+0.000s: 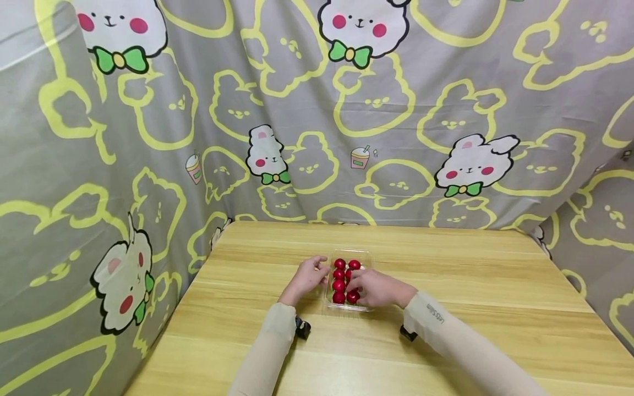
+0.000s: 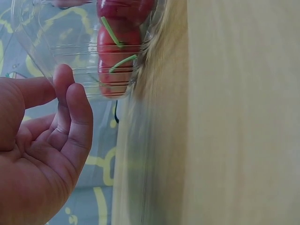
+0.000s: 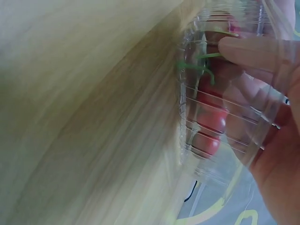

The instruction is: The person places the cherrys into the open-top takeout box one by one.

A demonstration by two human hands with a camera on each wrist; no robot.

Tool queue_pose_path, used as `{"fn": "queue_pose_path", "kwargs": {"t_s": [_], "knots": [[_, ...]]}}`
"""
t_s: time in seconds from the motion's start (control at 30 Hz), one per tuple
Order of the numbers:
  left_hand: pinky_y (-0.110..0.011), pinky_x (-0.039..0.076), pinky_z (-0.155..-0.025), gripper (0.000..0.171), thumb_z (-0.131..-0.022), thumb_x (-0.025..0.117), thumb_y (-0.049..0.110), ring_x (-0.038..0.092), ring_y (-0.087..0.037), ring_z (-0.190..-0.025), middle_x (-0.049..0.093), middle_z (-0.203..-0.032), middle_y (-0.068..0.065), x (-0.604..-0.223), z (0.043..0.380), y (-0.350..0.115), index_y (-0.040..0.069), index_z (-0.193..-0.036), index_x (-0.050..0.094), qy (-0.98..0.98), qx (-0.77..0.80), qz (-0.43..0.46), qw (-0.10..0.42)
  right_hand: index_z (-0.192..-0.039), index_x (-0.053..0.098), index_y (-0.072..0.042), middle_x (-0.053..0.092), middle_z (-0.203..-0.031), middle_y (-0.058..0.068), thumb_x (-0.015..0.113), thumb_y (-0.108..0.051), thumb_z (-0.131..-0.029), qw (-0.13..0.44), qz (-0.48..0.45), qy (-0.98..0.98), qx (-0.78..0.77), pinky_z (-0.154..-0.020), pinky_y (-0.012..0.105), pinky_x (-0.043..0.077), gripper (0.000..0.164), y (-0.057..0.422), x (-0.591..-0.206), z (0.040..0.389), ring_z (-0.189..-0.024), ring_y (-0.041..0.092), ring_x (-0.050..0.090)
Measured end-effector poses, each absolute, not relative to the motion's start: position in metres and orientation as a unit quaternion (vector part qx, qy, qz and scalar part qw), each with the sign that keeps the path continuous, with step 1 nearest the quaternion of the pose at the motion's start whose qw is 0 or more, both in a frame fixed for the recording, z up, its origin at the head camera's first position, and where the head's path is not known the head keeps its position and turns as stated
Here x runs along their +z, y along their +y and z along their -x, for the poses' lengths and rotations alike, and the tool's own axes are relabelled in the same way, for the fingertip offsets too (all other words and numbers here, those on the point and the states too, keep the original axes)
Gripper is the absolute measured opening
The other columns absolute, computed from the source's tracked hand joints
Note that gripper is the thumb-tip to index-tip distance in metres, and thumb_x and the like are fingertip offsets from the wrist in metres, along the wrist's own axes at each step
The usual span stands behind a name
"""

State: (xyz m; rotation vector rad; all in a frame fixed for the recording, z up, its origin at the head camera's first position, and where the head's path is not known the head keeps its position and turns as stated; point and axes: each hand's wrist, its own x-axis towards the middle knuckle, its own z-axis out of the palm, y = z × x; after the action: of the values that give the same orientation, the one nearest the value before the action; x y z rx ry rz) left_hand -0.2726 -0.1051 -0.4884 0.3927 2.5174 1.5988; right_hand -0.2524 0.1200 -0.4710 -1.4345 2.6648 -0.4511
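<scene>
A clear plastic box (image 1: 367, 256) without a raised lid in sight stands on the table, holding two columns of cherry tomatoes (image 1: 339, 285), red with green stems. At the box's left rim is my left hand (image 1: 308, 278); thumb and fingertip pinch the rim in the left wrist view, with tomatoes (image 2: 119, 61) behind the ribbed wall. My right hand (image 1: 378, 289) reaches over the right rim into the right column. Seen through the wall in the right wrist view, its thumb and fingers curl round a dark, stemmed tomato, partly hidden, above another tomato (image 3: 213, 119).
The wooden table (image 1: 238, 352) extends around the box on all sides. A grey patterned curtain (image 1: 307, 99) hangs behind the table and along its left side. Both wrists carry small black camera mounts (image 1: 303, 328).
</scene>
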Motion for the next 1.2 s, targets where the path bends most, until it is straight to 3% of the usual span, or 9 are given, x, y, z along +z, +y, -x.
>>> {"fn": "queue_pose_path", "kwargs": {"t_s": [0.53,0.93,1.2], "knots": [[-0.031,0.055,-0.060,0.039,-0.094,0.056,0.007,0.062,-0.015,-0.062,0.058,-0.082,-0.010,-0.4885,0.2727,-0.1048,-0.010,-0.128,0.049,0.834,0.533,-0.127,0.069,-0.098,0.074,-0.013,0.057,-0.085,-0.007,0.078,-0.009,-0.072,0.045,0.470,0.870,-0.143,-0.063,0.017,0.045,0.027,0.1173,-0.4773,0.2589,-0.072,0.003,0.048],[-0.031,0.054,-0.060,0.039,-0.095,0.055,0.010,0.063,-0.015,-0.063,0.059,-0.083,-0.011,-0.4921,0.2726,-0.1078,-0.008,-0.130,0.049,0.833,0.533,-0.123,0.079,-0.097,0.073,-0.011,0.058,-0.087,-0.005,0.079,-0.009,-0.071,0.054,0.466,0.869,-0.156,-0.063,0.018,0.044,0.026,0.1154,-0.4759,0.2576,-0.072,0.004,0.048],[-0.033,0.055,-0.061,0.038,-0.097,0.053,0.012,0.063,-0.017,-0.064,0.059,-0.085,-0.012,-0.4931,0.2709,-0.1081,-0.008,-0.129,0.050,0.834,0.532,-0.119,0.083,-0.096,0.072,-0.010,0.061,-0.091,-0.003,0.073,-0.014,-0.079,0.051,0.453,0.869,-0.192,-0.070,0.023,0.049,0.017,0.1170,-0.4685,0.2530,-0.080,0.010,0.055]]}}
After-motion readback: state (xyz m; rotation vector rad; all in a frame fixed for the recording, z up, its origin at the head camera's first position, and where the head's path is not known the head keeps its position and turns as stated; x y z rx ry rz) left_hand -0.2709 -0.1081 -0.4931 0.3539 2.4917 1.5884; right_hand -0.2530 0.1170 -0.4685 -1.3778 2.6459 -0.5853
